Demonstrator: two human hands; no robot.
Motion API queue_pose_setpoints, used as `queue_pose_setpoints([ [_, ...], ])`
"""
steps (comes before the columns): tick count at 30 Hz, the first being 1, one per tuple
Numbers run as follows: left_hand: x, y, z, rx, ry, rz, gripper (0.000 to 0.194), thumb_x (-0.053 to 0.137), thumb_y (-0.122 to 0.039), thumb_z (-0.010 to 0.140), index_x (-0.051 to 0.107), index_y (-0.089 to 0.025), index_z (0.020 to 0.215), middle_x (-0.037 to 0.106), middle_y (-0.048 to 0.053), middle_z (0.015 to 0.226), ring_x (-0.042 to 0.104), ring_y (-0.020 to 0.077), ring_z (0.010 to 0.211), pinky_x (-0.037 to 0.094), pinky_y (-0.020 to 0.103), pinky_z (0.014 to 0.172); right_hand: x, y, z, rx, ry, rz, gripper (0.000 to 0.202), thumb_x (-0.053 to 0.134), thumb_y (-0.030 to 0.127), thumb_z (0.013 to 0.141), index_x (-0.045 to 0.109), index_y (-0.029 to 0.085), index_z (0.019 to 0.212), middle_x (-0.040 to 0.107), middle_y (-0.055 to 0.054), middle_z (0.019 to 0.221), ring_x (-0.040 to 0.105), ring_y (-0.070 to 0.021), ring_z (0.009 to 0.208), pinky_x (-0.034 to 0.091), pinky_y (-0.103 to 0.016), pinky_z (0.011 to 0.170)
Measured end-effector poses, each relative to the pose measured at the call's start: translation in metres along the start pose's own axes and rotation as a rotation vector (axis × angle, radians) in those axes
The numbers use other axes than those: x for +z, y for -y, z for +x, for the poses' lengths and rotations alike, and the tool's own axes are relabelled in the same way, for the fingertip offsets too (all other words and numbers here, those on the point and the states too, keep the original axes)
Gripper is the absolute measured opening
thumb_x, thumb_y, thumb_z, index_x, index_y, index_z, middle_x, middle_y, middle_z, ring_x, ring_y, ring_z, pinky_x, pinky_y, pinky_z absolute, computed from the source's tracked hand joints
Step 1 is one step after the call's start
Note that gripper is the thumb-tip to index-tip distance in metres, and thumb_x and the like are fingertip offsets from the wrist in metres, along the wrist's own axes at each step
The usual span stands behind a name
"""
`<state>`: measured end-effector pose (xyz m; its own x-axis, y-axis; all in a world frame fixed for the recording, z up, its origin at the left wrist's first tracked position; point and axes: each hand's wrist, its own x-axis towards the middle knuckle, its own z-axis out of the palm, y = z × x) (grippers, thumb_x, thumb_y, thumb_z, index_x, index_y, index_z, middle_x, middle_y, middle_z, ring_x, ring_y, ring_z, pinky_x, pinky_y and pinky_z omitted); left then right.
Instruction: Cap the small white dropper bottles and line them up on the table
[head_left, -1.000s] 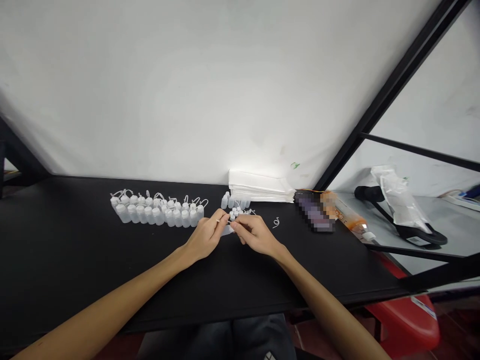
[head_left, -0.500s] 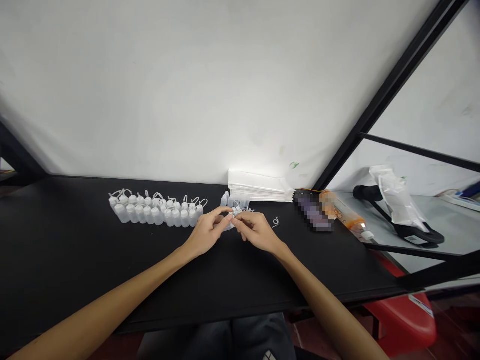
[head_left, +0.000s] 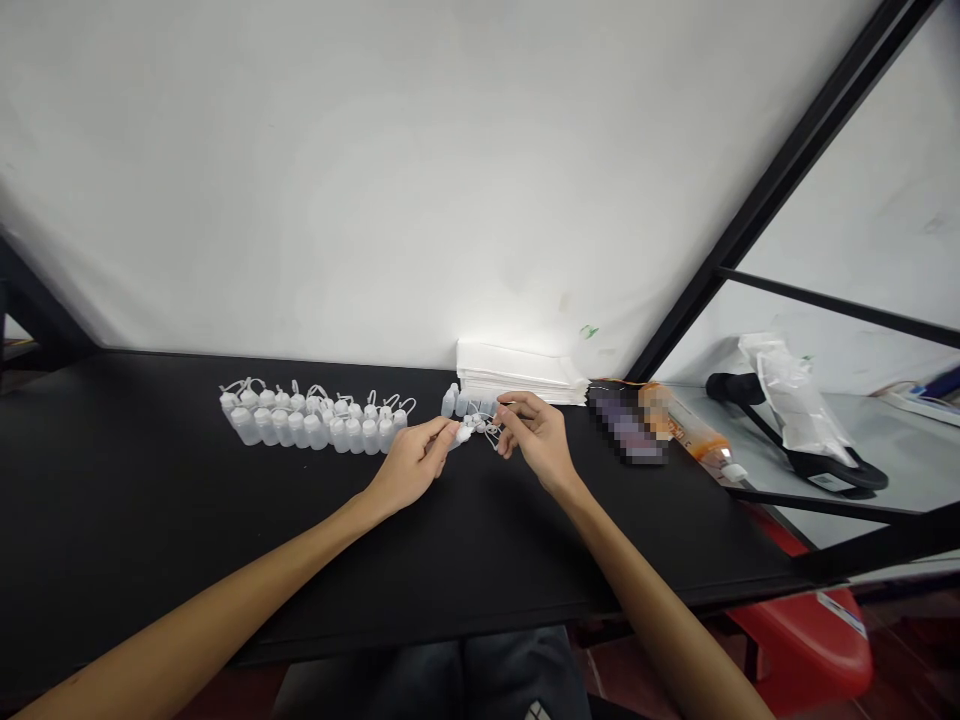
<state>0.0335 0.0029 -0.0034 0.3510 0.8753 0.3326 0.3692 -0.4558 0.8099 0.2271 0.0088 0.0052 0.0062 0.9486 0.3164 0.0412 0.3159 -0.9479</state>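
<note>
My left hand (head_left: 412, 462) pinches a small white-capped bottle (head_left: 463, 434) near the middle of the black table. To its right, my right hand (head_left: 534, 438) is lifted with its fingers curled and apart, beside a few white caps with loops (head_left: 480, 425); I make out nothing between its fingers. Two rows of translucent squeeze bottles (head_left: 315, 432) with white looped caps stand to the left of my left hand. Several more small bottles (head_left: 450, 400) are behind my hands, partly hidden by the right one.
A stack of white sheets (head_left: 521, 372) lies by the wall. Right of it are a blurred purple object (head_left: 626, 425) and an orange-labelled bottle (head_left: 690, 430). A black sandal-like item (head_left: 832, 468) rests beyond the black frame; a red stool (head_left: 817, 640) is below.
My right hand has come off the bottle cap, moved right and slightly up, and its fingers have spread. My left hand still holds the bottle, now tilted into view.
</note>
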Motion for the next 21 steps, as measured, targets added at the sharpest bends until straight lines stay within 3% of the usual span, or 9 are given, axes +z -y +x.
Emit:
queue_pose_setpoints([
  [16,-0.0002,-0.0019,0.0001,0.002,-0.007,0.006,0.040,0.032,-0.042,0.099,0.046,-0.018,0.071,0.045,-0.006,0.046,0.044,0.0100,0.044,0.035,0.022,0.051,0.0015,0.0098,-0.0046,-0.073,0.110,0.004,0.023,0.071,0.037,0.078,0.067,0.015,0.079,0.059,0.000,0.058,0.056,-0.0119,0.048,0.046,-0.025,0.044],
  [21,-0.0004,-0.0026,0.0005,-0.011,-0.015,0.005,0.039,0.032,-0.041,0.100,0.043,-0.019,0.069,0.043,-0.007,0.046,0.044,0.0095,0.044,0.035,0.021,0.051,0.0001,0.0107,-0.0061,-0.072,0.137,0.047,0.023,0.068,0.039,0.080,0.068,0.015,0.080,0.065,-0.003,0.067,0.061,-0.0137,0.052,0.050,-0.028,0.049],
])
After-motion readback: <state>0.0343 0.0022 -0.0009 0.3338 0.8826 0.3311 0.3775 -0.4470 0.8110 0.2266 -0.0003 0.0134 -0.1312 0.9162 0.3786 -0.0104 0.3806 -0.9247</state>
